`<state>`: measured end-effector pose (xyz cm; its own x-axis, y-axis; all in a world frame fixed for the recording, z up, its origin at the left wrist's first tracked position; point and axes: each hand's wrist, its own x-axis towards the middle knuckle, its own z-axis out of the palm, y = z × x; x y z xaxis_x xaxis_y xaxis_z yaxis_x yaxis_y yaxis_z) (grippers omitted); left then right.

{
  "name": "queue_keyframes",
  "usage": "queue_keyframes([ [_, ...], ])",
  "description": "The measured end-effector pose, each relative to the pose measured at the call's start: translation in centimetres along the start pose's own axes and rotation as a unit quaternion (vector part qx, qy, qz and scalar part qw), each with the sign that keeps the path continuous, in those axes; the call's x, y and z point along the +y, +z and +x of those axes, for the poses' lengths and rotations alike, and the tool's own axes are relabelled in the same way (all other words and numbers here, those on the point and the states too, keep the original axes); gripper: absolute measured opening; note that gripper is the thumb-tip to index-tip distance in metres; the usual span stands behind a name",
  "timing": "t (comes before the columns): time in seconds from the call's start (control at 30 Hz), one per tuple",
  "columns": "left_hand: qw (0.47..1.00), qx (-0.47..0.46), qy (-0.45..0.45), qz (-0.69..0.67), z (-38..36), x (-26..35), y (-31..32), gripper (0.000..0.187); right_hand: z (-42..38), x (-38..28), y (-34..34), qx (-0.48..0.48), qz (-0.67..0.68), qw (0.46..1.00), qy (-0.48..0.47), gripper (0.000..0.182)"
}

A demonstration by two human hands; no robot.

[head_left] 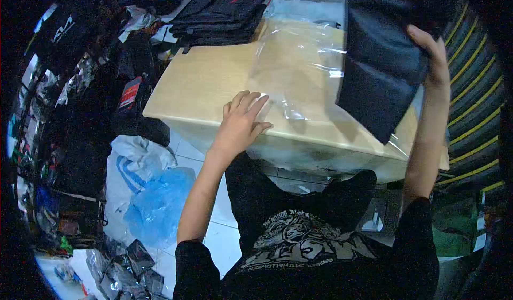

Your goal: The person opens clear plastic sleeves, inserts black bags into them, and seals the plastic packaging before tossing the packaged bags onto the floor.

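My right hand (435,59) grips a flat black panel, smooth like leatherette or coated fabric (382,64), by its right side. The thumb lies over its face and the other fingers are hidden behind it. The panel hangs tilted above the right part of the pale wooden table (203,86), its lower corner near the front edge. A clear plastic bag (294,75) lies flat on the tabletop, partly covered by the panel in this view. At the bag's near left corner rests my left hand (243,121), fingers stretched over the plastic and thumb apart at the table edge.
Folded black bags (219,19) are stacked at the table's back left. Blue and white plastic bags (160,198) sit on the tiled floor to the left, with small dark packets (125,268) nearer me. Yellow-striped black material (473,97) stands at right.
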<state>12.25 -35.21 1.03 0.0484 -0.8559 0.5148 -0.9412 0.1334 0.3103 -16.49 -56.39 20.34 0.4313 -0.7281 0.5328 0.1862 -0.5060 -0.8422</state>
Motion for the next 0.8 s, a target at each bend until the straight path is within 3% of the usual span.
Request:
queue_keyframes([
  [0.03,0.999,-0.029,-0.007,0.018,0.0,-0.9,1.0,0.048,-1.1,-0.1,-2.9,0.061,-0.005,0.998,0.012,0.032],
  [0.07,0.992,-0.119,-0.048,0.024,0.2,-1.8,1.3,0.056,-2.3,-0.3,-4.6,0.127,-0.004,0.991,0.034,0.033],
  [0.1,0.996,-0.087,-0.031,0.010,0.0,-2.4,1.8,0.045,-3.6,-0.5,-6.4,0.192,-0.004,0.980,0.057,0.035],
  [0.17,0.995,-0.095,-0.032,-0.026,0.3,-3.4,2.5,0.029,-5.6,1.2,-11.7,0.188,0.012,0.981,0.046,0.046],
  [0.23,0.999,-0.042,0.016,0.001,0.4,-3.4,2.8,0.017,-8.5,-0.4,-8.5,0.213,-0.006,0.976,0.050,0.063],
  [0.27,0.999,-0.016,0.040,0.015,0.4,-3.3,2.9,0.012,-9.9,0.8,-11.2,0.229,-0.024,0.969,0.095,0.063],
  [0.3,0.999,0.004,0.035,0.003,0.5,-3.2,2.9,0.011,-10.8,0.9,-11.5,0.246,-0.042,0.958,0.139,0.063],
  [0.33,0.999,0.025,0.031,-0.011,0.7,-3.0,2.9,0.011,-12.0,1.2,-11.2,0.183,-0.040,0.979,0.078,0.072],
  [0.37,0.998,0.047,0.026,-0.024,1.0,-2.8,2.9,0.010,-12.8,1.3,-11.7,0.159,-0.032,0.980,0.111,0.080],
  [0.43,0.996,0.076,0.031,-0.045,1.8,-2.5,2.8,0.008,-14.6,1.7,-11.7,0.180,-0.058,0.972,0.140,0.079],
  [0.53,0.988,0.129,-0.014,-0.084,2.7,-1.7,2.8,0.008,-16.7,1.8,-14.8,0.027,-0.152,0.966,0.205,0.077],
  [0.6,0.980,0.168,-0.012,-0.102,3.8,-0.5,2.2,0.007,-19.2,3.0,-14.5,-0.023,-0.194,0.975,0.105,0.081],
  [0.63,0.976,0.188,-0.011,-0.110,4.3,-0.2,2.0,0.007,-19.0,3.5,-13.6,-0.143,-0.202,0.962,0.116,0.086],
  [0.7,0.976,0.203,0.027,-0.073,5.2,0.4,1.6,0.006,-16.7,2.4,-9.0,-0.375,-0.213,0.892,0.134,0.095],
  [0.77,0.977,0.200,0.079,-0.001,5.9,0.8,1.2,0.007,-15.3,1.4,-4.5,-0.585,-0.210,0.769,0.149,0.104],
  [0.8,0.979,0.179,0.095,0.017,6.1,1.1,0.9,0.010,-15.5,2.1,-2.8,-0.573,-0.112,0.799,0.146,0.109],
])
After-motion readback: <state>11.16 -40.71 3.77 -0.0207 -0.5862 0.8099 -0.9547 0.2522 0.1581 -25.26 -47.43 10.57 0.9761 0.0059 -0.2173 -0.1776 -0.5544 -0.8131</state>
